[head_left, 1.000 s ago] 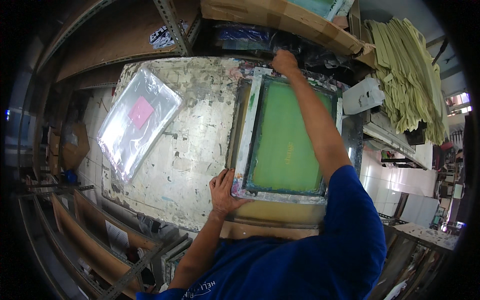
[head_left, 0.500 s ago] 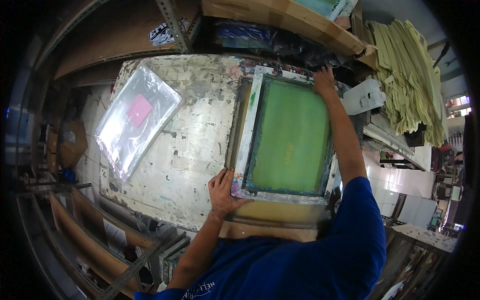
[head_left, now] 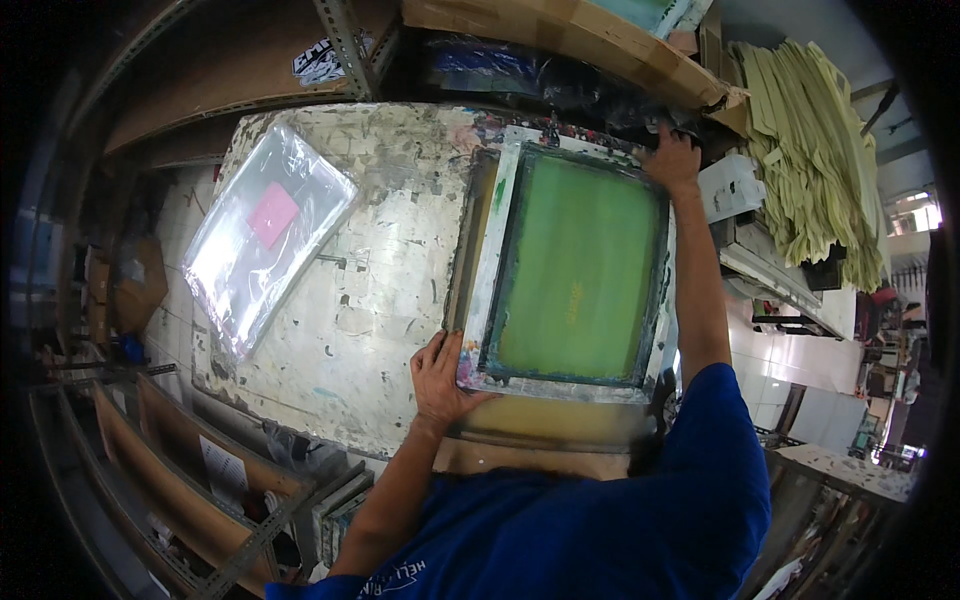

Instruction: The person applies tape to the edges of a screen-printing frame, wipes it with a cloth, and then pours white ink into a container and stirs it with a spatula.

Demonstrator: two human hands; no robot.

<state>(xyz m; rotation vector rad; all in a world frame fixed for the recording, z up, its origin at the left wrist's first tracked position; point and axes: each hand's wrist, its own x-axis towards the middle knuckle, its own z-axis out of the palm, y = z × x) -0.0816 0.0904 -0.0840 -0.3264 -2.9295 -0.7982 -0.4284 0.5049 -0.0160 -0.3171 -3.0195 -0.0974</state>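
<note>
A screen-printing frame with green mesh lies on a paint-stained table. Faint yellowish lettering shows low on the mesh. Under it lies a second, yellowish screen, visible along the left and near sides. My left hand rests at the near left corner, its fingers stretched along the side and thumb apart along the near edge. At the far right corner, my right hand is open with fingers spread; whether the fingertips touch the frame I cannot tell.
On the table's left lies a clear plastic packet with a pink card. Cardboard and dark plastic wrap line the far edge. A whitish container and hanging pale yellow cloths are at right. Wooden-panelled racks stand at near left.
My right hand has shifted to the right at the far corner, its fingers more spread. My left hand stays at the near left corner. The view has shifted slightly.
</note>
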